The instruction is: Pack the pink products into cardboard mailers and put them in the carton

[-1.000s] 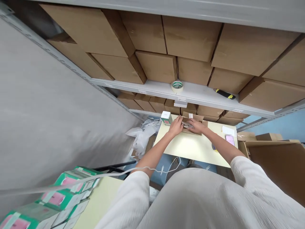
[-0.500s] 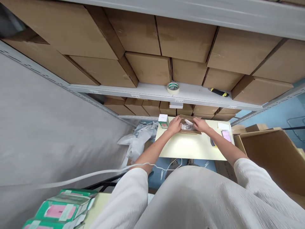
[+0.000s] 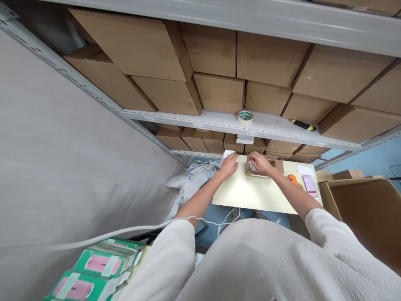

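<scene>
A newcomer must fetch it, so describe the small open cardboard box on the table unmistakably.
Find the grey metal shelving stacked with brown cartons, then the pale yellow table before it. Near the table's far edge, the right hand is at the small open cardboard box. Unlike the big open carton beyond the table's right end, this one is small and stands on the table.

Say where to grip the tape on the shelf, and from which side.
I'd pinch the tape by its near wall, thumb outside and a finger in the hole, coming from the open front and above. It lies flat on the shelf, hole upward, close to the front edge; boxes stand behind it.
</scene>
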Tool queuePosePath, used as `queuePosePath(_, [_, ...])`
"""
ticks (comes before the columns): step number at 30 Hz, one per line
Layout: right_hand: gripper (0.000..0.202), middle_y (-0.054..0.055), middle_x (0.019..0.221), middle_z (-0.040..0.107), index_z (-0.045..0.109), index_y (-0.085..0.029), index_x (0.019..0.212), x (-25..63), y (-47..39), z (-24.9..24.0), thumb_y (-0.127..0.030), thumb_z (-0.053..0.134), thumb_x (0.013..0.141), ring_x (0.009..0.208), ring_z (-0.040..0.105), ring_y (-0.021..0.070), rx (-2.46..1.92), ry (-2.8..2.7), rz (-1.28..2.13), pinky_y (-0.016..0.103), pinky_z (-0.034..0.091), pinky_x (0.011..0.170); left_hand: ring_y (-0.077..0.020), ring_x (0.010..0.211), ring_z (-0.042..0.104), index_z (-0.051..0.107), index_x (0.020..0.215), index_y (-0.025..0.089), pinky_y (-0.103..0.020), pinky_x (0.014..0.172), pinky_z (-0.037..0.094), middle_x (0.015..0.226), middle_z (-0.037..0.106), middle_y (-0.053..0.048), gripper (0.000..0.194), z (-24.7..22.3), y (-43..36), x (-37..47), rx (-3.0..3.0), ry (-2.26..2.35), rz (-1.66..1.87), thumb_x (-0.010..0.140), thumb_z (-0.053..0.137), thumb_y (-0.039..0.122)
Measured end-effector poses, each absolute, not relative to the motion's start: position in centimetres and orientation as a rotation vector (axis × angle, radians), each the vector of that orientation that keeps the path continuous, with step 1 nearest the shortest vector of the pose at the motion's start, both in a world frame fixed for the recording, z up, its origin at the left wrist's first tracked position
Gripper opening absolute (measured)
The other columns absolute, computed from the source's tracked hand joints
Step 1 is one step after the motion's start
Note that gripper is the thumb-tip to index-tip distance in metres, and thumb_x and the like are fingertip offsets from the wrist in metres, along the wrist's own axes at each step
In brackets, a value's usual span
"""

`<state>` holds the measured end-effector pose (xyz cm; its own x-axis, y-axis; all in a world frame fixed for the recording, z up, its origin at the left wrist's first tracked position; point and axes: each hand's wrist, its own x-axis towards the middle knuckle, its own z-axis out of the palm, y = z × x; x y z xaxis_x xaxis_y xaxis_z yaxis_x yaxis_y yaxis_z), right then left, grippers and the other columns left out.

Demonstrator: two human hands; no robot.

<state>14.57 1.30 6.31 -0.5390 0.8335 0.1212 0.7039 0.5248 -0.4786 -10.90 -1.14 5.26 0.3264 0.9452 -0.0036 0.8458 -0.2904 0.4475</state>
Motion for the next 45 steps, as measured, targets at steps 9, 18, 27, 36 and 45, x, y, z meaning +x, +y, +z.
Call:
queuePosePath(9, [0.032, 0.012, 0.134, 0.068, 0.069, -0.022, 0.126, 8.2, 2.6, 4.5, -0.015, 0.052, 0.1, 0.113, 0.067, 0.0262, -1.253, -2.456, 0.606, 0.04, 0.053, 0.103, -0.0385, 0.162, 0.035, 0.043, 0.164, 0.022, -0.055, 0.129, 0.034, 0.174, 0.04, -0.02, 0.08, 4.9, 1.7, -14.3, 2.295, 1.577, 0.169, 0.091, 0.074, 0.021])
queuePosePath(18, [0.035, 0.012, 0.134, 0.069, 0.07, -0.022, 0.128, 8.6, 2.7, 3.8, -0.014, 0.05, 0.1, 0.116, 0.066, 0.0268, -1.34, -2.428, 0.58, 0.042, 0.053, 0.106, -0.0386, 0.142, 0.053, 0.047, 0.155, 0.021, -0.056, 0.121, 0.033, 0.149, 0.062, -0.022, 0.08, 3.6, 5.1, -13.3, 2.387, 1.516, -0.067, 0.084, 0.084, 0.022])
queuePosePath(27, [0.037, 0.013, 0.133, 0.071, 0.071, -0.021, 0.131, 8.5, 2.7, 3.1, -0.014, 0.051, 0.101, 0.115, 0.066, 0.0286, -1.425, -2.496, 0.572, 0.044, 0.052, 0.106, -0.0418, 0.136, 0.057, 0.054, 0.144, 0.022, -0.055, 0.117, 0.038, 0.139, 0.065, -0.021, 0.072, 3.3, 4.3, -13.8, 2.349, 1.528, -0.009, 0.083, 0.09, 0.037])
queuePosePath(36, [0.035, 0.013, 0.131, 0.073, 0.072, -0.022, 0.128, 7.4, 2.4, 2.6, -0.015, 0.054, 0.099, 0.12, 0.064, 0.0319, -1.421, -2.535, 0.545, 0.048, 0.05, 0.108, -0.0422, 0.133, 0.062, 0.052, 0.144, 0.018, -0.049, 0.11, 0.048, 0.139, 0.066, -0.023, 0.067, 4.4, 1.6, -16.3, 2.279, 1.603, 0.01, 0.088, 0.085, 0.031])
queuePosePath(45, [0.071, 0.016, 0.156, 0.056, 0.049, -0.024, 0.16, 7.9, 3.8, 4.0, -0.033, 0.069, 0.092, 0.142, 0.054, 0.038, -1.369, -2.288, 0.606, 0.057, 0.049, 0.116, -0.0393, 0.124, 0.065, 0.056, 0.14, 0.02, -0.045, 0.106, 0.05, 0.131, 0.068, -0.017, 0.07, 13.0, 2.2, -18.5, 2.329, 1.65, 0.386, 0.085, 0.089, 0.048])
